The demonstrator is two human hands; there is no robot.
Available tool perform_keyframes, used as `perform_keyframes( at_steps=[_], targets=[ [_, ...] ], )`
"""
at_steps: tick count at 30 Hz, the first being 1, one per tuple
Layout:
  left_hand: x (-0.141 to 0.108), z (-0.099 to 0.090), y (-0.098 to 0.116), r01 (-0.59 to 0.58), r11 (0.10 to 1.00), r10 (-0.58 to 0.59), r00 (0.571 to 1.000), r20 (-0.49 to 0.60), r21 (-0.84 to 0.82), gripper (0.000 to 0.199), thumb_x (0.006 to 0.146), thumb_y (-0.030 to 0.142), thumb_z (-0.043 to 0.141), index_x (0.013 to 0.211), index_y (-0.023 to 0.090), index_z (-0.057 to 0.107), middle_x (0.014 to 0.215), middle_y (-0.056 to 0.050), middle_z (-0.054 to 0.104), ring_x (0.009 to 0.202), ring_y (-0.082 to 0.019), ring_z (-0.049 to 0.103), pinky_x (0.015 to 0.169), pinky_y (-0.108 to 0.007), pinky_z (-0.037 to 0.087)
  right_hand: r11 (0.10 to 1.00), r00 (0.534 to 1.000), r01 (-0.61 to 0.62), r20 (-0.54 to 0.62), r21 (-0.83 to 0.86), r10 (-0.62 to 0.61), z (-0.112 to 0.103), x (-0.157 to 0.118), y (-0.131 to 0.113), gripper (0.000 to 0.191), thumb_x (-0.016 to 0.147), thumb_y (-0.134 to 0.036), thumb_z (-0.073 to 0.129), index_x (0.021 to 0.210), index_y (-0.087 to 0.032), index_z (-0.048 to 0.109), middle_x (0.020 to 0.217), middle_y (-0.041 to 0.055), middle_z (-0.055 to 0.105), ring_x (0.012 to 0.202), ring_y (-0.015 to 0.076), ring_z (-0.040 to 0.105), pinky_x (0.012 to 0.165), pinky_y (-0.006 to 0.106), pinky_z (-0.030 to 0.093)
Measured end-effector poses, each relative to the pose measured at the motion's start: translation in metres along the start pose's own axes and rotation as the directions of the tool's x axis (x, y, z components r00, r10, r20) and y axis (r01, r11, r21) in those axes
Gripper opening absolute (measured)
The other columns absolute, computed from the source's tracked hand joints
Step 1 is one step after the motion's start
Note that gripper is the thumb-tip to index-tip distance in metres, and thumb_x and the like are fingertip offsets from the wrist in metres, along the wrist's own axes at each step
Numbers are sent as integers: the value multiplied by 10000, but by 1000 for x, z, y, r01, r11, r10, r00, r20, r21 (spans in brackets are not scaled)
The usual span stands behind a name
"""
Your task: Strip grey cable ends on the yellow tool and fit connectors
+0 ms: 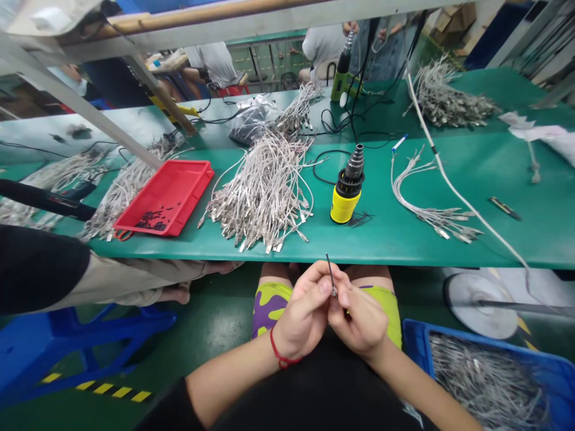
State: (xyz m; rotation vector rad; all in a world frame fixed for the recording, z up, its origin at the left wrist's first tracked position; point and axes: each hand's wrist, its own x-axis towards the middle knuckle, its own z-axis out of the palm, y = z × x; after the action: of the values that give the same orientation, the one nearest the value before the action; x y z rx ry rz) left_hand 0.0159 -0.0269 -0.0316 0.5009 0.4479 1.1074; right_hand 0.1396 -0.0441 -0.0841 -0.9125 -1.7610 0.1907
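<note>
A thin dark pin is held nearly upright just in front of the edge of a green workbench, above the person's knees. Its lower end is pinched between the fingertips of the left hand and the right hand, which are brought together and touching. Exactly which fingers bear on it cannot be told, as that end is small and partly hidden. A red string is tied around the left wrist.

On the bench, a heap of white cables with metal connectors is laid nearest the hands. A yellow-and-black power tool is stood upright just to its right, and a smaller bunch of white cables is laid further right. A red plastic tray holding small black parts is placed left of the heap. A blue plastic crate filled with grey cables is set beside the right knee. A co-worker's forearm is extended along the bench edge at the left, well apart from the person's hands.
</note>
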Motion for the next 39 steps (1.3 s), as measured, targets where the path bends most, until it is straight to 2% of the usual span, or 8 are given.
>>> perform_keyframes(
  at_steps=[4, 10, 19, 25, 31, 35, 37, 39],
  targets=[
    [-3, -1, -1, -6, 1000, 6, 1000, 19, -13, 74, 960, 250, 621, 953, 191, 666, 692, -11, 601, 855, -194, 602, 920, -347, 458, 1000, 1000, -12, 15, 27, 12, 0, 0, -4, 234, 865, -35, 616, 1064, -146, 671, 811, 82, 739, 686, 199, 696, 652, 318, 595],
    [-7, -2, 1, -21, 1000, 22, 999, 24, -21, 58, 952, 234, 620, 925, 196, 653, 713, -13, 601, 842, -190, 583, 920, -351, 450, 1000, 1000, -16, 21, 24, 16, 1, -3, -6, 180, 870, -54, 611, 1010, -160, 653, 814, 80, 728, 677, 191, 682, 635, 316, 587],
    [-10, -3, 0, -14, 1000, 15, 999, 37, -24, 55, 950, 227, 614, 937, 194, 656, 723, -18, 611, 873, -201, 607, 911, -352, 456, 1000, 1000, 1, -23, -14, -2, 4, -5, -8, 235, 880, -67, 608, 1090, -161, 660, 902, 97, 756, 706, 200, 704, 646, 328, 609],
    [-10, -4, 2, -15, 1000, 16, 999, 35, -26, 55, 946, 236, 621, 933, 194, 654, 698, -19, 611, 855, -207, 618, 896, -358, 465, 1000, 1000, -5, -4, -11, 4, 3, -3, -10, 194, 879, -72, 600, 1037, -165, 661, 812, 72, 734, 639, 185, 675, 598, 314, 593],
    [-10, -5, 3, 9, 999, -8, 1000, 23, -34, 79, 939, 255, 630, 976, 188, 648, 699, -26, 612, 870, -214, 611, 899, -353, 469, 1000, 1000, 0, -12, -10, 0, 4, -1, -11, 283, 873, -62, 590, 1130, -144, 673, 870, 96, 766, 753, 228, 746, 680, 334, 628],
    [-11, -3, 3, 18, 999, -18, 1000, 11, -47, 86, 935, 264, 637, 969, 186, 644, 714, -22, 607, 848, -201, 607, 882, -330, 472, 1000, 999, 13, -41, -22, -14, 5, 0, -11, 313, 856, -45, 596, 1142, -141, 680, 845, 88, 767, 757, 234, 753, 697, 332, 631],
    [-9, -5, 2, 35, 998, -35, 999, 15, -44, 121, 940, 292, 629, 989, 184, 649, 759, -31, 621, 850, -196, 608, 856, -312, 475, 1000, 998, 12, -60, -16, -13, 3, 1, -12, 329, 859, -55, 586, 1158, -158, 677, 865, 87, 770, 765, 236, 753, 694, 335, 630],
    [-6, -12, -1, 33, 999, -33, 999, 13, -3, 182, 952, 327, 610, 1049, 181, 656, 906, -65, 660, 917, -201, 617, 867, -305, 475, 997, 996, -69, -53, 36, 70, 0, 4, -15, 286, 876, -80, 568, 1115, -183, 687, 850, 72, 759, 711, 214, 730, 651, 319, 611]
  ],
)
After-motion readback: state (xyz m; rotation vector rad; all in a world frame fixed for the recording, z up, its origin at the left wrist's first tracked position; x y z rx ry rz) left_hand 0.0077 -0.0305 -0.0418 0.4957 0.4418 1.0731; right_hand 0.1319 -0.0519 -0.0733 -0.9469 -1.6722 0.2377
